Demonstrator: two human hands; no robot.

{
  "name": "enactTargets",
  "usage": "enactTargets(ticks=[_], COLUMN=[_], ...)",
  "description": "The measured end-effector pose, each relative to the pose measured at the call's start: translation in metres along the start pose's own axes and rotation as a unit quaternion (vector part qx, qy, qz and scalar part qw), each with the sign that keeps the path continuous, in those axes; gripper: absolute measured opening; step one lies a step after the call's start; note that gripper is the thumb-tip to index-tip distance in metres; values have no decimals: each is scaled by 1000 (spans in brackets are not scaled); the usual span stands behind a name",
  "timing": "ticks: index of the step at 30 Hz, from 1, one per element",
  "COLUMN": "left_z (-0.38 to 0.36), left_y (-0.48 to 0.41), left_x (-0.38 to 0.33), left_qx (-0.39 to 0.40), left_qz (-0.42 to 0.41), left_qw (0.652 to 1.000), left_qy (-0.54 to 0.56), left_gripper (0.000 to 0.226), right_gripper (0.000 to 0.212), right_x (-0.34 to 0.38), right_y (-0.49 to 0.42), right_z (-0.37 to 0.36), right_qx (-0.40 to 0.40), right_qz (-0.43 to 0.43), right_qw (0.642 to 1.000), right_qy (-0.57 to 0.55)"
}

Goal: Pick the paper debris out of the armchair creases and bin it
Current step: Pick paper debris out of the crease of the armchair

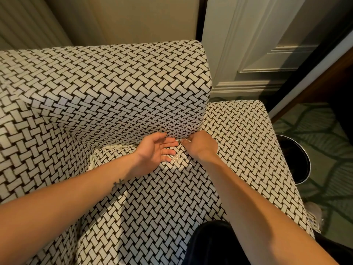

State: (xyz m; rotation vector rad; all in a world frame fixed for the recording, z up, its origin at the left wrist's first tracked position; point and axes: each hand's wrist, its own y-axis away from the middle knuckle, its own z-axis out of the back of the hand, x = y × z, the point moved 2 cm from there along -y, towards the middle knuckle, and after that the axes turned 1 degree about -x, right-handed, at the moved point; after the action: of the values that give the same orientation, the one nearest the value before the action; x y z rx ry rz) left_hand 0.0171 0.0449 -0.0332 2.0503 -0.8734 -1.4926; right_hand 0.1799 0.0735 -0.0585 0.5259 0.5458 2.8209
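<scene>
While the left hand (156, 148) lies open just beside it, the right hand (200, 148) pinches a tiny white paper scrap (180, 140) in the crease of the black-and-white woven armchair (114, 83).

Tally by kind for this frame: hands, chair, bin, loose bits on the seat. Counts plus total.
Hands: 2 (left hand, right hand)
Armchair: 1
Bin: 1
Small round piece on the seat: 1
Total: 5

Matt woven-cloth armchair (118, 88), glossy dark bin (299, 161), painted wood panelling (254, 44)
</scene>
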Motion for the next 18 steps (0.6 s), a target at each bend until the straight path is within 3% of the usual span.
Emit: enactTargets(ticks=[11, 14, 18], left_z=[6, 5, 5], left_y=[-5, -6, -7], left_x=[-2, -3, -3], left_qx=[-3, -7, -9], left_qz=[29, 32, 39], left_qw=[998, 998, 999], left_qy=[-55, -48, -32], left_gripper=[34, 33, 33], right_gripper=[32, 31, 36], right_x=[-8, -10, -3], right_y=[15, 13, 6], right_z=[-7, -7, -5], right_qx=[-122, -117, -37], right_qz=[50, 54, 49], right_qw=[989, 988, 998], right_qy=[-74, -83, -3])
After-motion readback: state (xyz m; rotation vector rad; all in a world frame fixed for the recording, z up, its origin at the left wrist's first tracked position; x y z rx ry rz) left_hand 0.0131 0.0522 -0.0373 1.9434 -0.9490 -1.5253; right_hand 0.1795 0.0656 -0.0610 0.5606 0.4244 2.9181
